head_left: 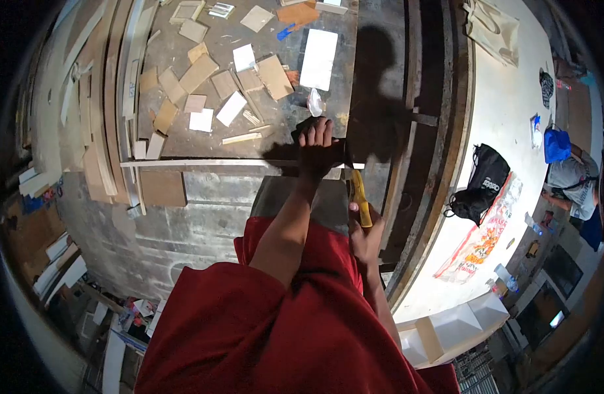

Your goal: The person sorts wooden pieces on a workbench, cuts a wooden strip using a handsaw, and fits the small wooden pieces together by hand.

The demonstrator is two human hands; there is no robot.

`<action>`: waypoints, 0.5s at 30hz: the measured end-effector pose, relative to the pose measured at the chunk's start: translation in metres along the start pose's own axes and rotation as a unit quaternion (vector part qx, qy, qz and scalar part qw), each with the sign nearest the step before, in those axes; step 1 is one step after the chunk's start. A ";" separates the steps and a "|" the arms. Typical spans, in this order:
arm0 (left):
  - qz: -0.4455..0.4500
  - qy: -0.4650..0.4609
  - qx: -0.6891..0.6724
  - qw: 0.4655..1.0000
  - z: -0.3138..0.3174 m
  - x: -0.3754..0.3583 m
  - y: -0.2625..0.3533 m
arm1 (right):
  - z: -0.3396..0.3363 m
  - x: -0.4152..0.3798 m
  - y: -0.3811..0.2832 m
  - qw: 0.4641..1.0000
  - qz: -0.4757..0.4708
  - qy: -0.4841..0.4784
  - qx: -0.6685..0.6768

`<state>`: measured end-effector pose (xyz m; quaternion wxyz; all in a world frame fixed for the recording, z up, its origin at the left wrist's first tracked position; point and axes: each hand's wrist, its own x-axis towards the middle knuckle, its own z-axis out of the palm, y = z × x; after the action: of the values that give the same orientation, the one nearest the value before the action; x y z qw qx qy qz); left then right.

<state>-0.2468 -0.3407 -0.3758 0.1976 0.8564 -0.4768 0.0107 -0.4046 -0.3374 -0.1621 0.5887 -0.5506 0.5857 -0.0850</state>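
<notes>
At the front edge of the worktable [249,148], my left hand [317,150] is closed over something dark, too shadowed to make out, near the end of a long thin wooden strip [216,163]. My right hand [367,233] is wrapped round the yellow handle of a saw-like tool [360,197], whose dark blade runs up beside my left hand. Just beyond my left hand lies a small clear plastic item [315,103], with a white board [319,59] behind it.
Wood offcuts [199,72] lie scattered on the table. Long boards [118,85] stand at the left. On the right, a pale panel [512,111] holds a black drawstring bag [482,184] and a canvas bag [493,33]. A person [578,184] is at the far right.
</notes>
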 end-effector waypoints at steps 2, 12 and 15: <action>0.006 0.010 0.002 1.000 0.002 0.004 -0.002 | -0.003 0.001 0.018 0.999 -0.024 0.030 -0.011; -0.038 -0.024 -0.104 0.994 -0.013 0.010 -0.002 | 0.012 0.008 0.030 0.988 0.057 0.145 0.006; -0.039 -0.020 -0.072 0.996 -0.002 0.001 -0.002 | 0.005 0.009 0.042 0.994 0.018 0.102 -0.040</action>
<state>-0.2440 -0.3400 -0.3743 0.2493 0.8580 -0.4465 -0.0485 -0.4207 -0.3258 -0.2004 0.5050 -0.5515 0.6554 -0.1061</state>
